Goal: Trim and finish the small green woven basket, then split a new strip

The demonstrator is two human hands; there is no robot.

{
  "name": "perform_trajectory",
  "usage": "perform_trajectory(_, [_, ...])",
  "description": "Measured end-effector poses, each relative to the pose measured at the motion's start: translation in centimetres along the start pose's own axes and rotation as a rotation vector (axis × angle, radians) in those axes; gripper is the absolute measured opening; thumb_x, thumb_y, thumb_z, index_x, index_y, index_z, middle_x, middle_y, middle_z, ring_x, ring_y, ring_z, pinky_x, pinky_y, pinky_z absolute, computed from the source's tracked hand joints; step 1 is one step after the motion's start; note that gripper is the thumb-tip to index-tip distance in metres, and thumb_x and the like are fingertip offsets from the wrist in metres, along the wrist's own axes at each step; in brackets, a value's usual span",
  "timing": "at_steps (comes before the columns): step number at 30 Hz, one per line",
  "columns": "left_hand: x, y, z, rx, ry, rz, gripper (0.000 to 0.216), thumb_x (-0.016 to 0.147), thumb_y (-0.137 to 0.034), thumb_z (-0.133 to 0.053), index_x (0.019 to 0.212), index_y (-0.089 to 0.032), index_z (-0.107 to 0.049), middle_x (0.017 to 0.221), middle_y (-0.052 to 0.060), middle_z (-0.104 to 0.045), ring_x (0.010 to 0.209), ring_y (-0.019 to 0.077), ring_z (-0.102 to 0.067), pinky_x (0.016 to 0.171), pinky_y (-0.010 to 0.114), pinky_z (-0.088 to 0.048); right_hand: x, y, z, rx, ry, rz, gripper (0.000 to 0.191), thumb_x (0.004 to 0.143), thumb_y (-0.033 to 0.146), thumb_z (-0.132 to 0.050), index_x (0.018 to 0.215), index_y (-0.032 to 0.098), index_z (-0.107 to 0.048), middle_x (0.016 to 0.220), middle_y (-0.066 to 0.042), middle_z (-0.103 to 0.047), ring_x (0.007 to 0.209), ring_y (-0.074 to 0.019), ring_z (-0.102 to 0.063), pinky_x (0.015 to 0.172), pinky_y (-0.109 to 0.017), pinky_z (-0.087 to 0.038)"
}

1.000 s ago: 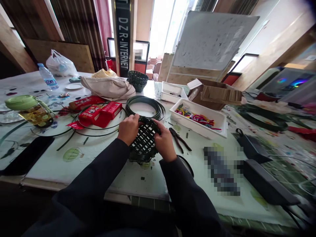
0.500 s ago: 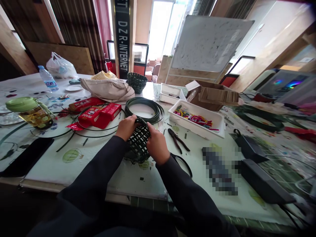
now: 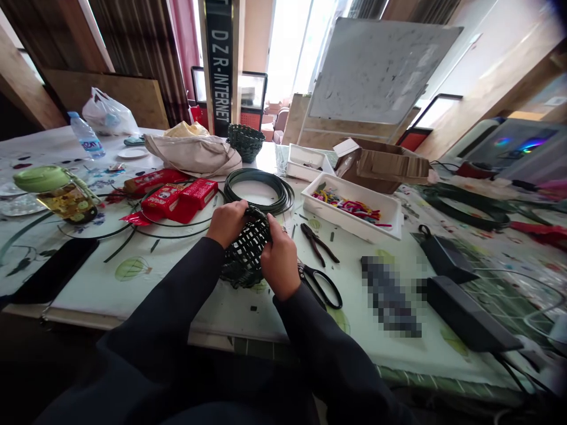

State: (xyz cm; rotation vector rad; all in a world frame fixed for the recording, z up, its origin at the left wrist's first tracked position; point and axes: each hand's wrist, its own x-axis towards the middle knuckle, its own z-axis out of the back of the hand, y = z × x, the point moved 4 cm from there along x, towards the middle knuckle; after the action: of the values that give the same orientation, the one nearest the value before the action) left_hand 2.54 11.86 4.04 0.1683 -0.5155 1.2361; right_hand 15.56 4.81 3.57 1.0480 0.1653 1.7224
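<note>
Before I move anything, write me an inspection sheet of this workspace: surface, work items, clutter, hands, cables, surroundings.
Surface: pale printed tablecloth, dark scraps scattered on it.
Work items: woven basket in both hands; coil of dark strip beyond it; pliers to its right; scissors partly hidden by the right hand.
Clutter: red packets, green-lidded jar, white tray of coloured pieces.
Hands: left hand grips the basket's left side, right hand its right.
Cables: dark cables beside the black block; far ends not clear.
Surroundings: whiteboard beyond the table.
</note>
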Motion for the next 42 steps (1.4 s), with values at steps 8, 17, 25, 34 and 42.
perform_trajectory(8, [-0.9, 0.6, -0.4, 0.03, -0.054, 0.047, 0.024, 0.091, -0.035, -0.044, 0.097, -0.016, -0.057, 0.095, 0.01, -0.067, 0.089, 0.0246, -0.064, 0.067, 0.03, -0.042, 0.0, 1.0, -0.4, -0.065, 0.013, 0.037, 0.062, 0.07, -0.003, -0.037, 0.131, 0.002, -0.049, 0.13, -0.02, -0.057, 0.122, -0.0279, -0.052, 0.103, -0.044, -0.043])
perform_trajectory(17, [-3.3, 2.9, -0.6, 0.019, -0.118, 0.336, 0.021, 0.089, -0.031, -0.043, 0.098, -0.014, -0.05, 0.086, 0.011, -0.067, 0.08, 0.025, -0.067, 0.062, 0.03, -0.042, -0.8, 5.1, -3.2, -0.249, 0.105, 0.222, 0.057, 0.075, -0.003, -0.039, 0.13, -0.004, -0.049, 0.132, -0.027, -0.053, 0.127, -0.0349, -0.046, 0.105, -0.053, -0.037])
perform_trajectory(25, [-4.4, 4.4, -0.6, -0.101, -0.168, 0.438, 0.016, 0.085, -0.028, -0.046, 0.097, -0.016, -0.049, 0.084, 0.01, -0.068, 0.075, 0.0243, -0.067, 0.062, 0.031, -0.044, -1.7, 7.2, -5.5, -0.404, 0.072, 0.31, 0.042, 0.086, 0.002, -0.042, 0.126, -0.009, -0.052, 0.126, -0.035, -0.053, 0.123, -0.0413, -0.047, 0.1, -0.06, -0.04])
perform_trajectory(34, [-5.4, 6.4, -0.9, -0.227, -0.198, 0.265, 0.011, 0.08, -0.022, -0.05, 0.089, -0.018, -0.056, 0.082, 0.006, -0.069, 0.079, 0.0205, -0.066, 0.073, 0.03, -0.049, -3.3, 7.0, -4.8, -0.358, 0.066, 0.38, 0.044, 0.085, 0.001, -0.043, 0.128, -0.004, -0.052, 0.129, -0.031, -0.053, 0.127, -0.0395, -0.044, 0.102, -0.062, -0.037])
perform_trajectory(42, [-5.9, 2.9, 3.4, -0.399, -0.132, -0.281, 0.057, 0.078, -0.005, -0.043, 0.133, -0.019, -0.049, 0.125, 0.006, -0.061, 0.115, 0.0168, -0.057, 0.1, 0.031, -0.045, -3.2, 3.6, -0.6, -0.006, -0.01, 0.363, 0.055, 0.08, -0.005, -0.032, 0.125, 0.011, -0.058, 0.129, -0.014, -0.06, 0.128, -0.0214, -0.048, 0.109, -0.045, -0.037])
